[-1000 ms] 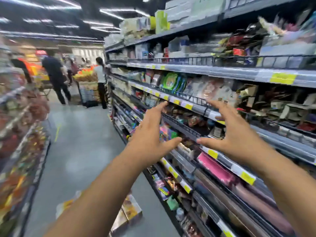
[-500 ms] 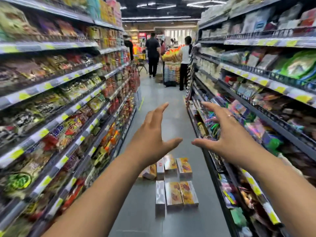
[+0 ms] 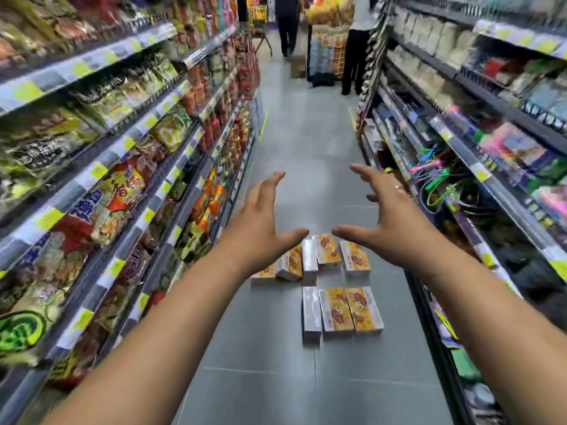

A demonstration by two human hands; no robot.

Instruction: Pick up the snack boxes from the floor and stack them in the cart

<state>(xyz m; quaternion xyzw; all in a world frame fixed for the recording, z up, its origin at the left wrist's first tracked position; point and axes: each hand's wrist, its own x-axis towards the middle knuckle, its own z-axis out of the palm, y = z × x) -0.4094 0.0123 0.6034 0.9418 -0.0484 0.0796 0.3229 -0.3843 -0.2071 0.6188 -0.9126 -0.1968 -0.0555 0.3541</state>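
Head view: rectangular orange-and-white cardboard snack boxes are seen lying on the grey tiled floor, in two loose clusters. Both hands, left and right, are held spread and empty above them. Judged light, stiff and film-slick, each box is best gripped across its long side faces.

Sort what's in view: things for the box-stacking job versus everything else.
Job: snack boxes on the floor; left hand and right hand, both open and empty. No cart clearly in view.

Just there: stocked shelves on the left and right; shoppers far down the aisle.
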